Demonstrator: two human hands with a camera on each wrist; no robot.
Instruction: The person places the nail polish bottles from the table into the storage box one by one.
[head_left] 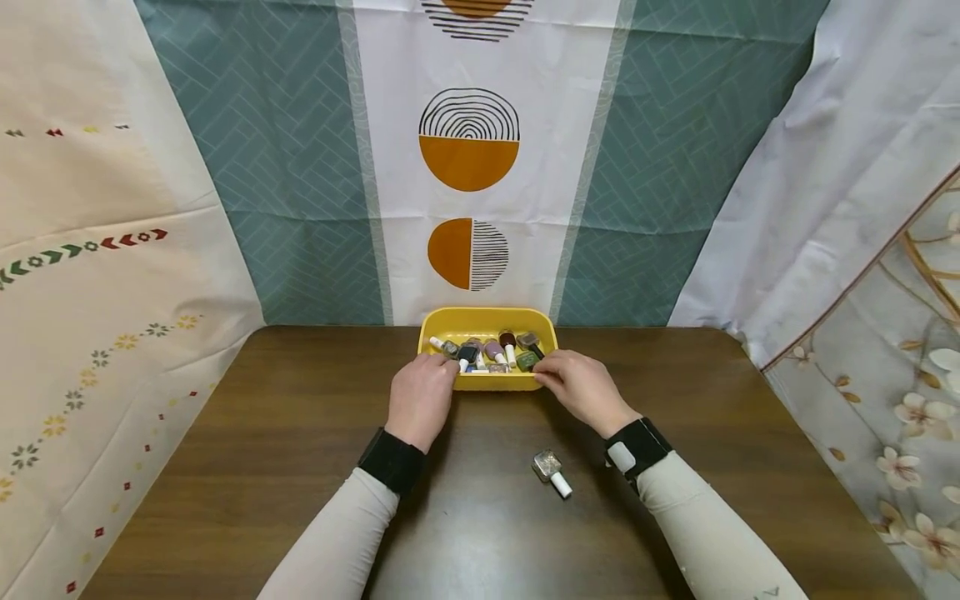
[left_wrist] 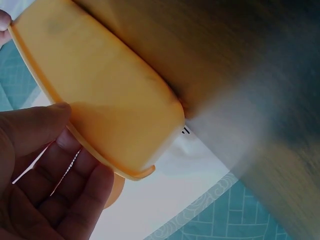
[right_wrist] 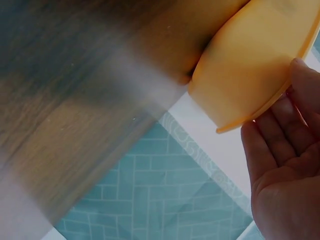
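Note:
A yellow plastic basket (head_left: 487, 318) stands at the back of the table, with several nail polish bottles (head_left: 492, 350) lying jumbled inside. My left hand (head_left: 423, 396) grips the front rim near its left corner; in the left wrist view the thumb of that hand (left_wrist: 55, 165) lies on the outer wall, fingers curled over the rim. At the front right corner my right hand (head_left: 581, 385) pinches the rim. The right wrist view shows this hand (right_wrist: 287, 145) with thumb outside and fingers over the edge. One glittery nail polish bottle (head_left: 548, 467) with a white cap lies on the table, left of my right wrist.
The dark brown wooden table (head_left: 300, 467) ends just behind the basket. A patterned teal and white curtain (head_left: 307, 167) hangs behind it. Light cloths hang at the left (head_left: 112, 333) and right (head_left: 862, 208) sides.

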